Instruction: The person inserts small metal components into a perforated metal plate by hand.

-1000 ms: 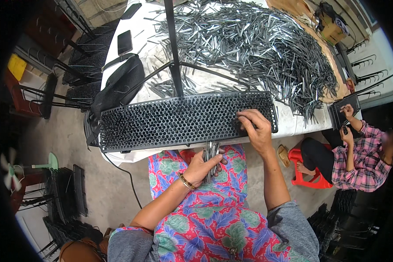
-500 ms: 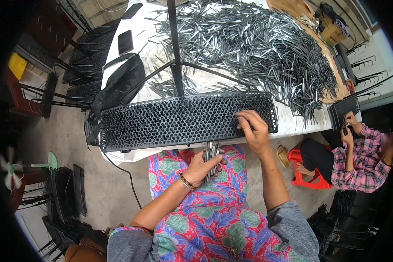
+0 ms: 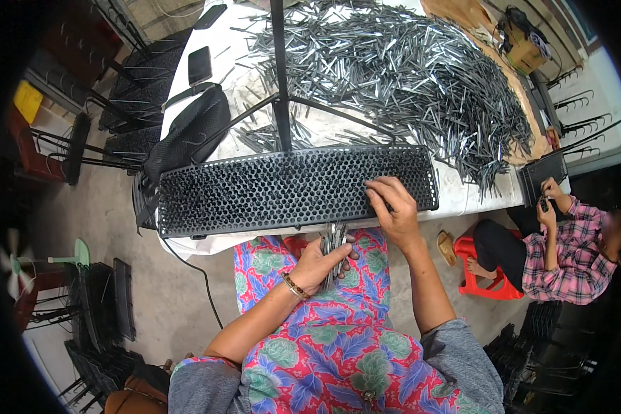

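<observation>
Left hand (image 3: 317, 265) at lower centre, fingers curled tight round a bundle of grey metal pins (image 3: 334, 243). Right hand (image 3: 393, 207) resting on right end of black perforated tray (image 3: 269, 190) mid-frame, fingertips pinched together, contents unclear. Loose pin pile (image 3: 421, 76) upper right on table (image 3: 462, 200).

We look down at our left hand (image 3: 317, 262) closed around a bundle of metal pins (image 3: 334, 243) over our floral lap. Our right hand (image 3: 393, 207) rests fingertips on the black perforated tray (image 3: 255, 193), at its right part. Behind the tray, a heap of pins (image 3: 407, 76) covers the white table (image 3: 462, 196). At right a person in a plaid shirt (image 3: 566, 255) sits on a red stool (image 3: 486, 283), holding another tray (image 3: 541, 172).
</observation>
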{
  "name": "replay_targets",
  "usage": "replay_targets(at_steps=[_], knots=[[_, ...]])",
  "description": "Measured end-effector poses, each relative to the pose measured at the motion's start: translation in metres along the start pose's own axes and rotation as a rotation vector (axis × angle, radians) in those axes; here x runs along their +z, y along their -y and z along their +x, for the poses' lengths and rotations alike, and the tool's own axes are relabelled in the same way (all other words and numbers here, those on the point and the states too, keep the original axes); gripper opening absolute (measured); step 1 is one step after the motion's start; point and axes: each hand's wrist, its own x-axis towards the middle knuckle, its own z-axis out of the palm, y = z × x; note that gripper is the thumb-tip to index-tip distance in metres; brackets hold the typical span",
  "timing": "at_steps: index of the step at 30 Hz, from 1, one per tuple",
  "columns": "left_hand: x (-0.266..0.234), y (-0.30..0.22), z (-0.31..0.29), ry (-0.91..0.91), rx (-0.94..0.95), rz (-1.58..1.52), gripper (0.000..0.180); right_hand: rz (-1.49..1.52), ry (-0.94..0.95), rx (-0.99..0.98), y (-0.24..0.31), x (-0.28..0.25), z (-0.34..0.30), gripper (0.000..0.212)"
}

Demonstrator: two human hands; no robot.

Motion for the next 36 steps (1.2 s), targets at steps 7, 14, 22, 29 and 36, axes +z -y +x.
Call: replay_targets(at_steps=[7, 14, 22, 29, 36], knots=[[-0.002, 0.0, -0.001, -0.005, -0.002, -0.025, 0.027, -0.005, -0.034, 0.06, 0.003, 0.001, -0.005, 0.017], [-0.002, 0.0, 0.0, 0.002, -0.007, -0.02, 0.027, -0.051, -0.063, 0.056, 0.005, 0.0, -0.006, 0.018], [-0.001, -0.001, 0.001, 0.017, 0.006, -0.011, 0.027, -0.014, -0.082, 0.113, 0.026, -0.016, 0.008, 0.018], [-0.001, -0.001, 0.0, 0.013, 0.001, 0.001, 0.028, -0.001, 0.061, -0.024, 0.006, -0.016, 0.009, 0.023], [-0.002, 0.0, 0.0, 0.013, 0.01, -0.01, 0.028, 0.076, 0.125, -0.02, -0.007, -0.017, 0.011, 0.027]])
